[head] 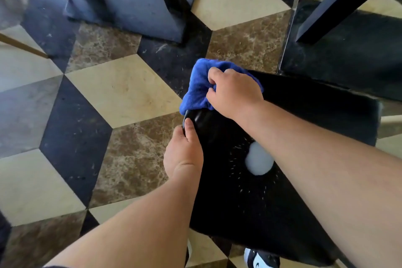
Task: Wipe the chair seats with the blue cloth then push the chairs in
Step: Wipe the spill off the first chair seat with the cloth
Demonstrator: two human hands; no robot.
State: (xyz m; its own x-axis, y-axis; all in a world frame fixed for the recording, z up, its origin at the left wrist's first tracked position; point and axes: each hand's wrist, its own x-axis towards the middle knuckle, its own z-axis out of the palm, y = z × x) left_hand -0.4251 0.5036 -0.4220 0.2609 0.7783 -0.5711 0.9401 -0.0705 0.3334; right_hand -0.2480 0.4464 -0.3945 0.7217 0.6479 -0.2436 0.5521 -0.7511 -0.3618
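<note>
I'm bunching the blue cloth (199, 87) in right hand (233, 91) on the chair seat (304, 115) corner, left hand (183, 150) gripping its edge, likely steadying.

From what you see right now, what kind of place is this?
Probably a restaurant or hotel dining area: a marble floor in a cube pattern, dark table pedestals, and a black chair with a blue cloth on it.

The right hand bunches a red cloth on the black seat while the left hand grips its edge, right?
No, the cloth is blue, not red. The head view shows the right hand bunching it on the black seat, left hand gripping the edge.
</note>
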